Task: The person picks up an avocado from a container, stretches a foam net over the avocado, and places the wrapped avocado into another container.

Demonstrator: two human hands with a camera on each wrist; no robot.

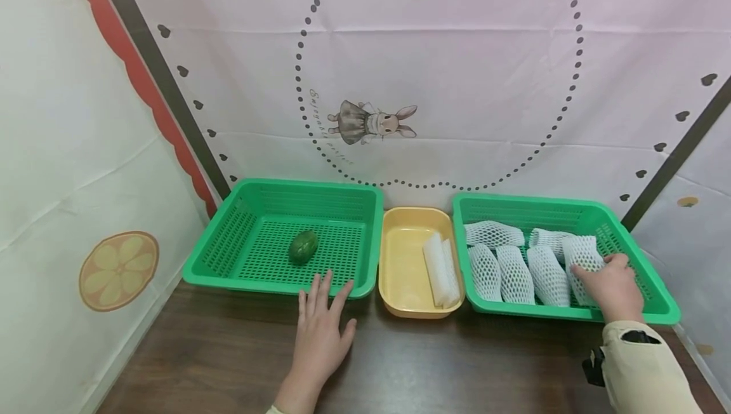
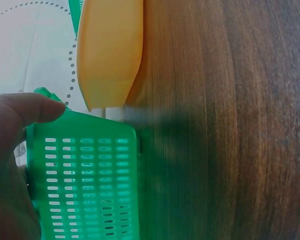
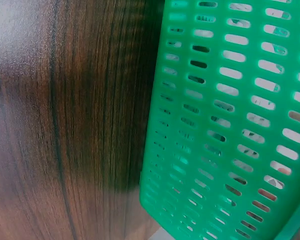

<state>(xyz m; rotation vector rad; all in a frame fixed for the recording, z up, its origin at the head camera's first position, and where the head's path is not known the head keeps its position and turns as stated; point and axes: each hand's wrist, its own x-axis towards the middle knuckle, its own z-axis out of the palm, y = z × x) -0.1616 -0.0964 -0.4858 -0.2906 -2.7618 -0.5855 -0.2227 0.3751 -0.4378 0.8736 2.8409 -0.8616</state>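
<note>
My right hand [image 1: 615,286] reaches into the right green basket [image 1: 657,293] and holds a fruit-sized piece in a white foam net sleeve [image 1: 584,250], thumb on its near side. Several more net-wrapped pieces [image 1: 515,274] lie beside it; what they contain is hidden. My left hand [image 1: 321,331] spreads its fingers at the front rim of the left green basket [image 1: 240,282], holding nothing. In that basket lies one dark green, oval fruit [image 1: 303,247]. The left wrist view shows the left hand's thumb [image 2: 45,109] right at the basket's rim.
Between the baskets stands a yellow tray [image 1: 402,300] with flat white foam net sleeves [image 1: 438,271] along its right side. The brown wooden table [image 1: 457,369] runs in front. A printed cloth [image 1: 457,84] hangs close behind the containers.
</note>
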